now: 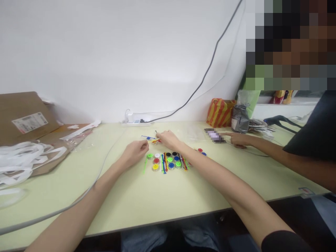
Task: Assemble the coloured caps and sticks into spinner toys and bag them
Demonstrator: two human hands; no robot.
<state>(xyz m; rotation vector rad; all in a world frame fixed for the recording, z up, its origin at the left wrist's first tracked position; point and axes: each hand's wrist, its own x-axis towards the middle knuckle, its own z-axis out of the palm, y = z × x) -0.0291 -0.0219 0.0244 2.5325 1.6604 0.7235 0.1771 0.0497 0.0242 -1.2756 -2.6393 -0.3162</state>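
Observation:
My left hand [137,151] is closed, its fingers curled together just above the table beside a green-topped disc [149,156]. Whatever its fingertips may hold is hidden. Farther from me, my right hand [168,139] has its fingers bent down at a small group of red and yellow plastic pieces [156,141]; what is pinched there does not show clearly. A blue arrow-like piece [148,138] lies just left of those fingertips. Nearer me are rows of small clear discs with coloured tops, such as a yellow one [155,167], and bundled coloured arrow-shaped strips [164,163]. A single green strip [145,164] lies at the left.
A power strip [136,122] rests against the wall, and a grey cable [105,162] crosses my left forearm. White straps [28,159] and cardboard [26,117] occupy the left. At right, another person's hand [237,140] points at a phone [215,135] near a striped bag [219,112].

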